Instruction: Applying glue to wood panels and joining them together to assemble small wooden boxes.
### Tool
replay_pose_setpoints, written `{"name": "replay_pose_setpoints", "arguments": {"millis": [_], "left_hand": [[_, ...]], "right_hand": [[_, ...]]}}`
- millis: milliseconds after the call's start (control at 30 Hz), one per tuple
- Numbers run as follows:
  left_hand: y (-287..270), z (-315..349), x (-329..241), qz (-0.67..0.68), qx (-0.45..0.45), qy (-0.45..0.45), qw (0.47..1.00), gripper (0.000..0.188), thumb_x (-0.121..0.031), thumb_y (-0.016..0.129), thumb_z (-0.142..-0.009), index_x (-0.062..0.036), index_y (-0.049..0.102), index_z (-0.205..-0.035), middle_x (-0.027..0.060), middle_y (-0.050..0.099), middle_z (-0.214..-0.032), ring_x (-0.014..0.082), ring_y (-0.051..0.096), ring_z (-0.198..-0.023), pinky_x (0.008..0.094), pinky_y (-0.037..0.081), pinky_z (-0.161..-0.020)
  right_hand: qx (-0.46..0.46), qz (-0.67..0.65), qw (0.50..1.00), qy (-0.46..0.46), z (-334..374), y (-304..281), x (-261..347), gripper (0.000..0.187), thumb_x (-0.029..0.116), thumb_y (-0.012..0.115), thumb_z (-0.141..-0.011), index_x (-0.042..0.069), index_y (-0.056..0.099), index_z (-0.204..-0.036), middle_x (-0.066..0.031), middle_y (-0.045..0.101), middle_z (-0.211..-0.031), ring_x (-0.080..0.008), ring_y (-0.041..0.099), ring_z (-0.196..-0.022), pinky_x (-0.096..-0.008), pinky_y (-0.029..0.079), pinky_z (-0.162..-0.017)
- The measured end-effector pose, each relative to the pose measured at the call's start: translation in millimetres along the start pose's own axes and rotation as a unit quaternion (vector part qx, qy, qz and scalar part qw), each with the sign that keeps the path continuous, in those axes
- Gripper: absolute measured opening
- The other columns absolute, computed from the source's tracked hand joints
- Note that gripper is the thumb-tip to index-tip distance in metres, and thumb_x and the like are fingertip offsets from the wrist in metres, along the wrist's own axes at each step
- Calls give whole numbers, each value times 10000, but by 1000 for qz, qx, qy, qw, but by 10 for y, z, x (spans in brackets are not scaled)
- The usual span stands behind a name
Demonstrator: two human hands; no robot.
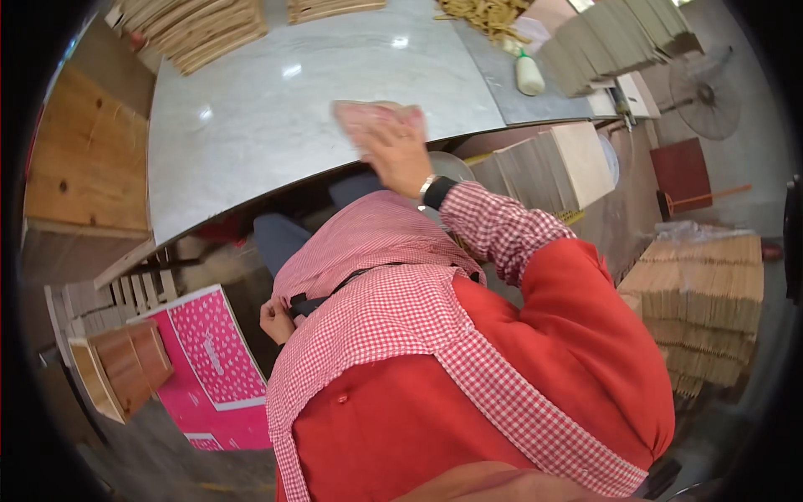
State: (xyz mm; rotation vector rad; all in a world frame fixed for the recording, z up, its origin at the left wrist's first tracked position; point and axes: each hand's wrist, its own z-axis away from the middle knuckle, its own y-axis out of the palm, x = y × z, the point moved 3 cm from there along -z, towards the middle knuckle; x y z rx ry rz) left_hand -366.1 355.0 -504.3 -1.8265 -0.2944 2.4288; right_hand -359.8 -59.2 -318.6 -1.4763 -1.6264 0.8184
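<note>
A pinkish-red cloth (355, 119) lies on the pale grey tabletop (276, 125), near its front edge. Over it is my right hand (396, 155), closed on the cloth and pressing it down, with a watch at the wrist. My left hand (276, 320) hangs low beside the checked apron (376, 314), its fingers curled; whether anything is in them is hidden. A white squeeze bottle (529, 75) with a green tip stands to the right of the cloth.
Stacks of thin wooden pieces (196, 33) sit at the far left of the table. Stacked boards (544, 167) stand right of my arm, with bundled wood (698, 293) further right. A fan (705, 94) is at far right. A pink box (213, 360) and wooden box (124, 368) are lower left.
</note>
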Motion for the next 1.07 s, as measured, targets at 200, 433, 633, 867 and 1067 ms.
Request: {"name": "replay_pose_setpoints", "arguments": {"millis": [200, 433, 633, 867, 1067], "left_hand": [[256, -325, -5, 15, 49, -28, 998, 178, -137, 664, -890, -19, 596, -776, -3, 572, -651, 62, 470, -571, 224, 373, -524], [301, -456, 25, -93, 20, 68, 993, 142, -90, 656, -854, -11, 597, -752, 9, 573, -640, 89, 486, -582, 261, 428, -556], [466, -274, -259, -127, -31, 61, 990, 148, -112, 651, -830, 5, 599, -755, 41, 615, -678, 118, 559, -641, 291, 472, -615], [475, -580, -400, -137, -116, 102, 978, 174, -137, 663, -839, 20, 622, -903, 77, 644, -790, 151, 586, -712, 298, 481, -675], [741, -546, -677, -121, -122, 100, 980, 226, -155, 662, -837, 0, 642, -1001, 97, 654, -869, 200, 619, -786, 314, 500, -746]], "right_hand": [[-97, 80, 975, 181, 264, -574, -1578, 98, 126, 603, -813, 89, 581, -901, -141, 550, -848, -325, 551, -762, -446, 457, -667], [-163, 395, 882, 198, 7, -1926, -2947, 160, 222, 656, -771, 105, 557, -815, -103, 576, -793, -301, 594, -729, -438, 476, -599], [118, 202, 865, 444, 855, -1325, -4164, 448, 373, 571, -870, -7, 627, -1101, -258, 628, -1041, -429, 598, -971, -495, 459, -869], [-245, 114, 962, 32, -1757, -2401, -2663, 440, 219, 664, -839, -4, 563, -1204, -211, 582, -1172, -377, 542, -1073, -419, 434, -934], [-288, 143, 929, -182, -3826, -2376, -1756, 601, 363, 673, -838, 111, 472, -1345, -166, 531, -1282, -336, 502, -1169, -421, 378, -1011]]}}
